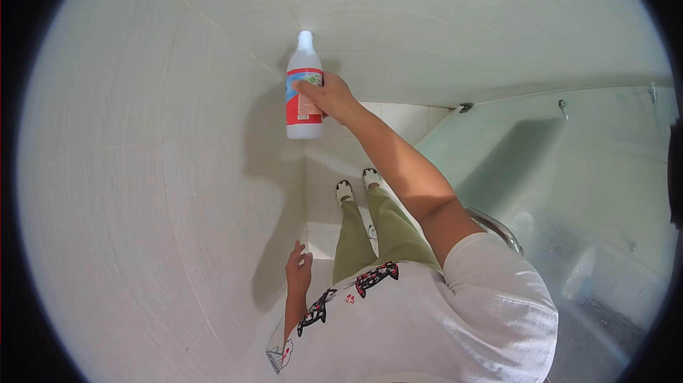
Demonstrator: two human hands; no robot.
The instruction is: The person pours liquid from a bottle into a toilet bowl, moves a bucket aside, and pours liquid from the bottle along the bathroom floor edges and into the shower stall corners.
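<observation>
My right hand (pixel 328 98) grips a white plastic bottle (pixel 304 131) around its middle, the thumb lying across the red and blue label. The bottle's narrow neck points toward the tiled wall (pixel 370 6) ahead, close to the corner; whether it touches the wall I cannot tell. Low on the left, near my body, my left hand (pixel 299 262) hangs beside the left wall (pixel 142 169) with its fingers loosely bent and apart, holding nothing.
Below are my feet in white shoes (pixel 344 189) on a pale tiled floor (pixel 324 205). On the right stands a glass panel (pixel 519 148) with metal fittings and a curved metal handle (pixel 498 228) near my right arm. Walls stand close ahead and to the left.
</observation>
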